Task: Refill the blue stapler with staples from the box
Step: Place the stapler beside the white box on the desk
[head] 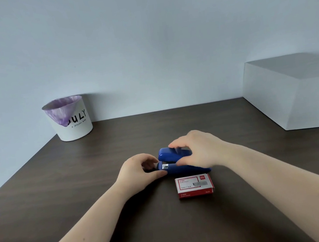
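A blue stapler (pixel 171 155) lies on the dark wooden table (pixel 81 182), its front end pointing left. My right hand (pixel 196 148) grips the stapler's top arm from above, fingers over it and thumb at its near side. My left hand (pixel 138 170) holds the front end of the stapler's base, thumb and fingers pinched at it. The top arm is lifted slightly from the base. A red and white staple box (pixel 194 185) lies closed on the table just in front of the stapler, touching neither hand.
A white bin (pixel 71 120) with a purple bag liner stands at the back left against the wall. A large white block (pixel 297 94) sits at the back right of the table.
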Tool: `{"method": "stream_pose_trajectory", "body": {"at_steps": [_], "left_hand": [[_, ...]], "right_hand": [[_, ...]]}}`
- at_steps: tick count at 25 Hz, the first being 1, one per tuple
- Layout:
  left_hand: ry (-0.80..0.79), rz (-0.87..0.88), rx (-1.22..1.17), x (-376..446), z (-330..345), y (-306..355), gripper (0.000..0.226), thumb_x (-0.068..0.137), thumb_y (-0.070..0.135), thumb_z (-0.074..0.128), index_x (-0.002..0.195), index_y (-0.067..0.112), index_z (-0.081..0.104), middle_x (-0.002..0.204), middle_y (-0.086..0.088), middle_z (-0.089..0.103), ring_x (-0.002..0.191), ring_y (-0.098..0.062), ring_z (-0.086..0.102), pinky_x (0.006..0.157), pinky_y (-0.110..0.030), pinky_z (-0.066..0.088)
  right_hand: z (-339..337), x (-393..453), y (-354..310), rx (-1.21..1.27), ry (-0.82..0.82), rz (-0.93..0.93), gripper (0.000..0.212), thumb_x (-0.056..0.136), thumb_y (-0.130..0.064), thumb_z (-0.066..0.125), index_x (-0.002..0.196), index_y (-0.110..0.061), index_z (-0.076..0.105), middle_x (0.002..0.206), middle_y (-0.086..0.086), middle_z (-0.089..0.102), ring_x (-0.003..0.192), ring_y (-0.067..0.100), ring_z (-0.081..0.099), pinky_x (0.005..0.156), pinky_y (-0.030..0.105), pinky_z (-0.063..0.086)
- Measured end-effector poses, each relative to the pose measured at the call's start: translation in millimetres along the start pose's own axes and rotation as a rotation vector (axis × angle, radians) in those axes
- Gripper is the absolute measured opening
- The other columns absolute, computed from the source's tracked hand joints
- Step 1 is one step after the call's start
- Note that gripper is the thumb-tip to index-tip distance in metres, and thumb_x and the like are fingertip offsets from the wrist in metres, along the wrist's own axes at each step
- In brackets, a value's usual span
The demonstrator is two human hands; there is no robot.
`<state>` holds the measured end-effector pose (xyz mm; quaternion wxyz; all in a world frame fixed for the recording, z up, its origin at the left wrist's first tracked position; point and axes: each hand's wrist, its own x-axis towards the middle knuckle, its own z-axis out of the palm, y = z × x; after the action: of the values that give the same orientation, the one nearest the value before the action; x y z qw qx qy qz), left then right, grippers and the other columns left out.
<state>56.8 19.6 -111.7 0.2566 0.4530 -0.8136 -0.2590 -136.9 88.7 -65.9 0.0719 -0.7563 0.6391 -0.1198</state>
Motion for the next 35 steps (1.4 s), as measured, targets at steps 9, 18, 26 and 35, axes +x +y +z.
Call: {"method": "stream_pose_trajectory", "body": {"at_steps": [9,18,26,35], "left_hand": [[0.157,-0.092,0.093,19.8,9.5,9.8,0.024,0.088,0.032,0.051,0.077,0.015,0.064,0.074,-0.003,0.067,0.072,-0.022,0.060,0.065,-0.032,0.046],[0.114,-0.106,0.200,108.5,59.3,45.2,0.029,0.089,0.034,0.044,0.077,0.010,0.057,0.075,-0.005,0.059,0.076,-0.027,0.054,0.067,-0.032,0.040],[-0.031,0.084,0.178,198.4,120.4,80.8,0.029,0.089,0.034,0.046,0.074,0.012,0.056,0.076,-0.005,0.060,0.080,-0.026,0.054,0.069,-0.031,0.039],[-0.028,0.199,0.176,252.2,158.7,84.0,0.028,0.087,0.043,0.045,0.076,0.020,0.056,0.077,0.003,0.059,0.079,-0.022,0.056,0.064,-0.031,0.039]], "right_hand": [[3.9,-6.6,9.8,-0.078,0.000,0.127,0.027,0.085,-0.041,0.059,0.101,-0.020,0.060,0.091,-0.003,0.058,0.082,0.018,0.055,0.066,0.030,0.040],[6.6,-0.4,69.2,-0.044,0.250,0.391,0.029,0.082,-0.043,0.060,0.090,-0.016,0.052,0.089,0.002,0.060,0.078,0.022,0.053,0.067,0.033,0.046],[-8.6,12.8,163.0,-0.138,0.423,0.630,0.028,0.088,-0.034,0.055,0.102,-0.010,0.051,0.096,0.010,0.060,0.085,0.029,0.053,0.060,0.034,0.035],[-20.6,64.4,259.6,-0.317,0.500,0.706,0.028,0.095,-0.026,0.041,0.119,-0.013,0.045,0.083,0.012,0.058,0.073,0.031,0.047,0.048,0.029,0.028]]}}
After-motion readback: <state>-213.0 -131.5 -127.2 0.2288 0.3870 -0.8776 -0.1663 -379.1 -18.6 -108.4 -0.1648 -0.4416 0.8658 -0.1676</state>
